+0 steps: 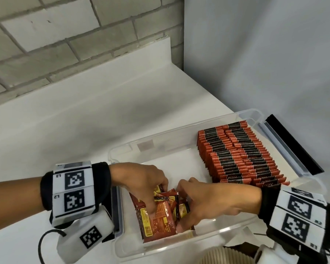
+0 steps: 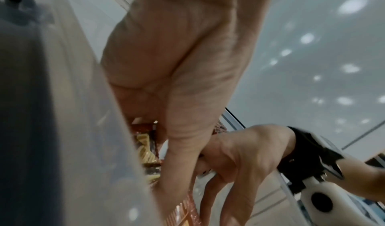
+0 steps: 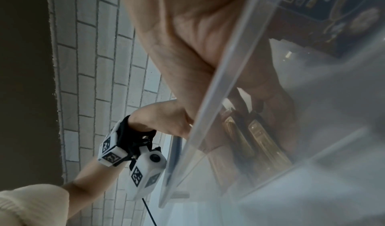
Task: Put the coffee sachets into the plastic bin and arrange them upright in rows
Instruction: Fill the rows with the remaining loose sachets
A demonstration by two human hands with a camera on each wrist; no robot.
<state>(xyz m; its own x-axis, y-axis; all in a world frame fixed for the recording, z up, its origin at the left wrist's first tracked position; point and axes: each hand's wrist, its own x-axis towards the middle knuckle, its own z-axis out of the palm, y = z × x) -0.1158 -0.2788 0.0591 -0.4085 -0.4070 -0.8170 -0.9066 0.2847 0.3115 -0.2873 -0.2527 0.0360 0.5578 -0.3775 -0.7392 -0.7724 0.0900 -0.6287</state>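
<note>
Both hands in the clear plastic bin [image 1: 213, 231], on the loose pile.
Left hand [image 1: 141, 180] and right hand [image 1: 213, 202] curl fingers around red-and-yellow foil coffee sachets [image 1: 158, 216] at the bin's near-left; upright red-black sachet rows [image 1: 240, 155] stand far-right, apart from both.

A white table [image 1: 69, 119] stood in the corner — its back edge met a grey brick wall [image 1: 46, 35], its right side a plain pale wall [image 1: 265, 54]. On it rested 1 clear plastic bin [image 1: 181, 130], and just beside the bin's right rim lay a black-edged lid [image 1: 293, 143].
</note>
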